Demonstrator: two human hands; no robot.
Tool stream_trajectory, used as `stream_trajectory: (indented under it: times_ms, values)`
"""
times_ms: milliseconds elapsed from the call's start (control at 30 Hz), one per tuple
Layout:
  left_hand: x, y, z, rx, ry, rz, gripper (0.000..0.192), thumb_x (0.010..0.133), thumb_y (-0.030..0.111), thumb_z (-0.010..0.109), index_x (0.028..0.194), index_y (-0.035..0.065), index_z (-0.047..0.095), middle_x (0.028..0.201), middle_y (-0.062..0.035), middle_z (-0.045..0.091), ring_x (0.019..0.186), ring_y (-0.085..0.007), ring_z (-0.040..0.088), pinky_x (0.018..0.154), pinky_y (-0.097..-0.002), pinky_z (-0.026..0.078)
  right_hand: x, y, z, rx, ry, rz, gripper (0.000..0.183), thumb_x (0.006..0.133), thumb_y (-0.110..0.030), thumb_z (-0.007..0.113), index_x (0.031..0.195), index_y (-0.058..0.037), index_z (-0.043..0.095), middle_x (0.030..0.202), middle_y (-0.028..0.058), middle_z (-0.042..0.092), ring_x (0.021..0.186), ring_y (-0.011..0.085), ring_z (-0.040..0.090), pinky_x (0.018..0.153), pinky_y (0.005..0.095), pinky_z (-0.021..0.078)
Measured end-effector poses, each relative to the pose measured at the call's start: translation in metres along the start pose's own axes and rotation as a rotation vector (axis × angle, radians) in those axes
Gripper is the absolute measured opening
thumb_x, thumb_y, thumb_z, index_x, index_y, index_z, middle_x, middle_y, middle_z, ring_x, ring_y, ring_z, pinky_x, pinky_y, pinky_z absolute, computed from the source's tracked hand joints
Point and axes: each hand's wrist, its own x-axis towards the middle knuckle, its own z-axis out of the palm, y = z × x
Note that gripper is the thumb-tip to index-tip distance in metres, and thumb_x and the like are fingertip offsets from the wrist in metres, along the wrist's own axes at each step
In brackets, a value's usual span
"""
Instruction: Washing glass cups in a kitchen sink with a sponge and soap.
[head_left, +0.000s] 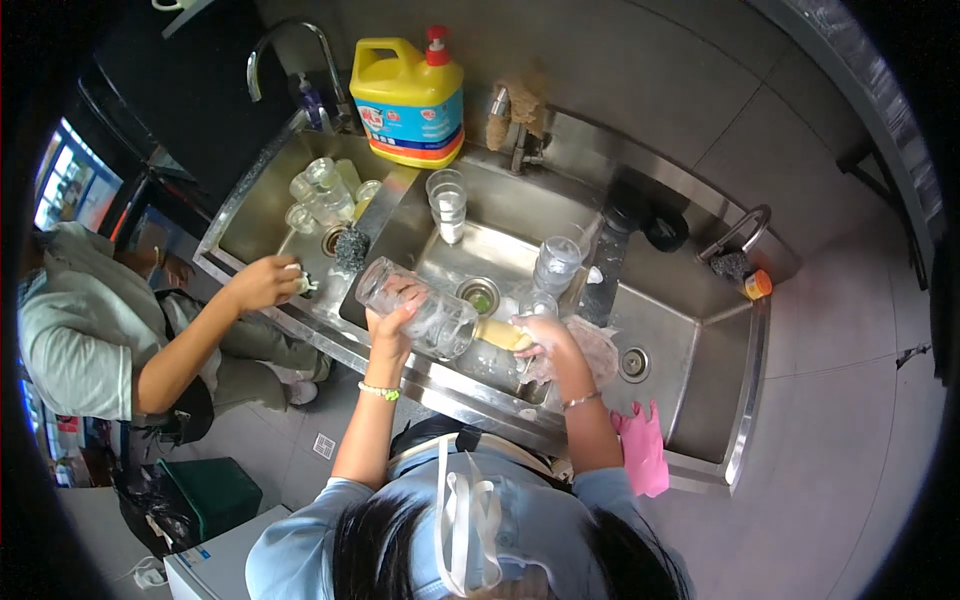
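Note:
My left hand (391, 319) grips a large clear glass jar (444, 324) tilted on its side above the front of the middle steel basin (510, 199). Suds streak the jar's wall. In my right hand (546, 335) is a pale yellow sponge (501, 334), held against the jar's right end; how far it reaches inside is hard to make out. Just beyond that hand stand a small clear cup (538, 304) and a stack of clear cups (558, 264). A wet, pale pinkish cloth or bag (589, 349) lies beside my right wrist.
Another person's hand (262, 283) holds something foamy by the left basin, near a steel-wool scourer (351, 249) and several glass jars (322, 191). A yellow detergent jug (409, 101) stands behind. Stacked glasses (448, 204) occupy the middle basin. A pink rubber glove (643, 454) hangs over the front edge.

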Motion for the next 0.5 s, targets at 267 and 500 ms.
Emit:
stream_trajectory:
  times_ms: [267, 500]
  values:
    - [-0.003, -0.005, 0.022, 0.124, -0.008, -0.073, 0.051, 0.058, 0.006, 0.064, 0.104, -0.0042, 0.043, 0.094, -0.0136, 0.053, 0.088, -0.0241, 0.055, 0.081, -0.0323, 0.045, 0.055, -0.01, -0.062, -0.511, -0.111, 0.289, 0.022, 0.075, -0.015, 0.055, 0.087, 0.0033, 0.058, 0.079, 0.0178, 0.061, 0.062, 0.0259, 0.062, 0.051, 0.0346, 0.0532]
    - [-0.007, -0.007, 0.028, 0.167, -0.027, -0.111, 0.047, 0.059, 0.002, 0.065, 0.102, -0.0021, 0.046, 0.092, -0.01, 0.054, 0.087, -0.0211, 0.055, 0.08, -0.0309, 0.044, 0.056, -0.008, -0.08, -0.473, -0.109, 0.247, 0.025, 0.076, -0.021, 0.053, 0.083, 0.0024, 0.058, 0.076, 0.0178, 0.059, 0.06, 0.0245, 0.06, 0.052, 0.0357, 0.0531]
